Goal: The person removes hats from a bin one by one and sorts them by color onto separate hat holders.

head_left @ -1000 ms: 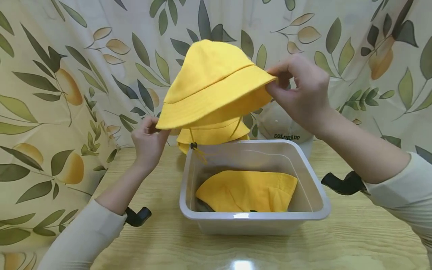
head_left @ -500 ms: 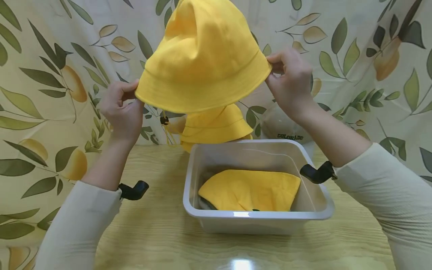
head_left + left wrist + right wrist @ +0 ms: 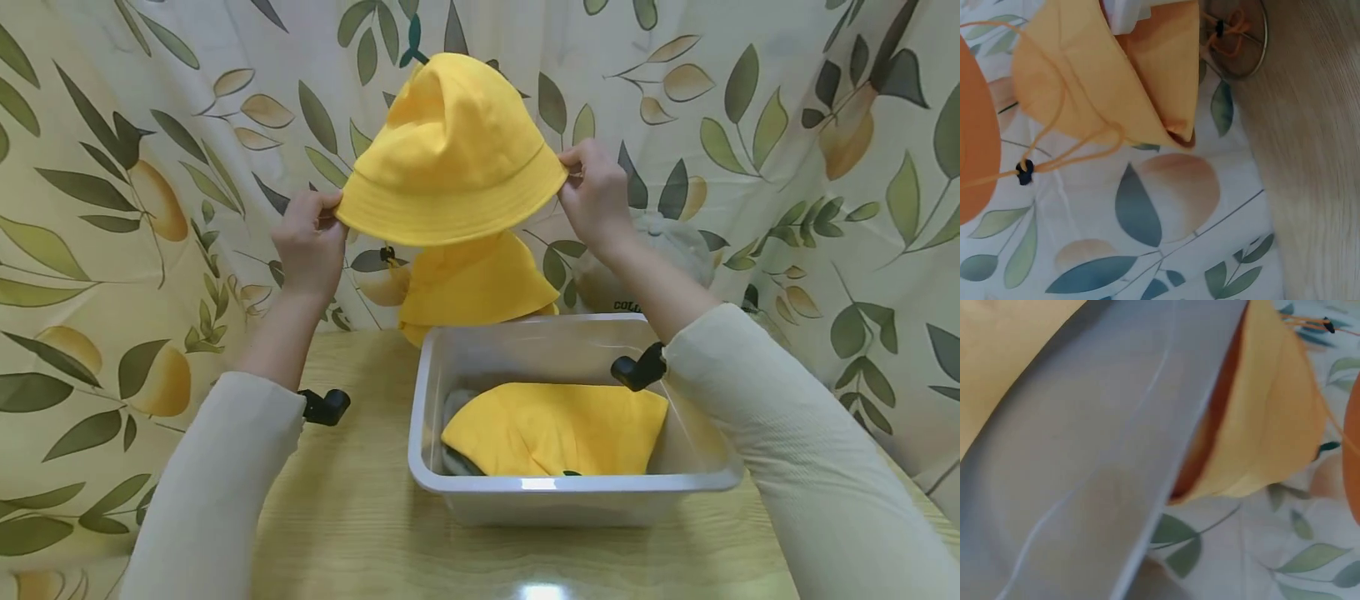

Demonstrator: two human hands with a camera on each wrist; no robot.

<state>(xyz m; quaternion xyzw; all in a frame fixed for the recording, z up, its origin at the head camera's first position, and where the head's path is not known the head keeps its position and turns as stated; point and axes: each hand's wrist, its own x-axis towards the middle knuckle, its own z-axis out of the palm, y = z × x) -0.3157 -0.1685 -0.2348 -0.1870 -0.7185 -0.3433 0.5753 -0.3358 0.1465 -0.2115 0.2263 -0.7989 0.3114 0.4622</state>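
Observation:
A yellow bucket hat (image 3: 450,158) is held up in the air, crown upward, with a small green leaf-shaped tip (image 3: 414,42) on top. My left hand (image 3: 309,246) pinches its brim at the left, and my right hand (image 3: 597,200) pinches the right side. A chin cord with a black stopper (image 3: 1024,172) hangs beneath it in the left wrist view. Behind and below stands another yellow bucket hat (image 3: 472,287), partly covered by the held one. A folded yellow hat (image 3: 555,429) lies inside the pale plastic bin (image 3: 570,482), over something grey (image 3: 459,460).
A light cap (image 3: 660,250) with dark lettering sits behind the bin, partly hidden by my right arm. The bin stands on a wooden table (image 3: 360,500). A leaf-patterned curtain (image 3: 787,167) hangs at the back and left.
The held hat first rose toward me and levelled out from its tilt, then went lower and farther back. Both hands moved with it, keeping the brim. The bin's contents stayed put.

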